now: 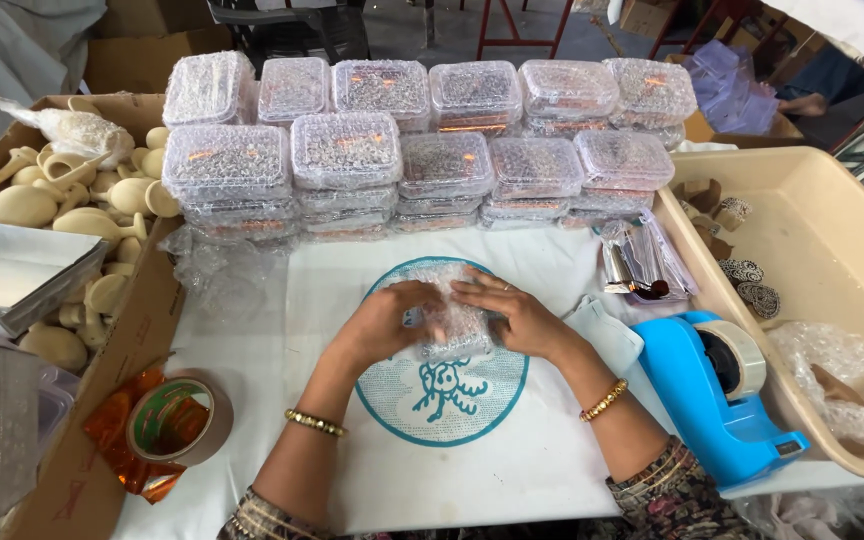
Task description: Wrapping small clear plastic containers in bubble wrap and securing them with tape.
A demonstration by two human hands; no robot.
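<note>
The parcel (455, 322), a small box in bubble wrap, lies on the table (552, 460) over a round teal print (472, 400), pressed between both hands. By the look of it, the wrap is being folded shut; sealing it would call for tape. The left hand (384, 322) curls its fingers over the parcel's left side, grasping it. The right hand (517, 315) lies flatter, fingers spread on top. Wrapped boxes (422, 150) are stacked behind; a blue tape dispenser (717, 395) stands to the right.
</note>
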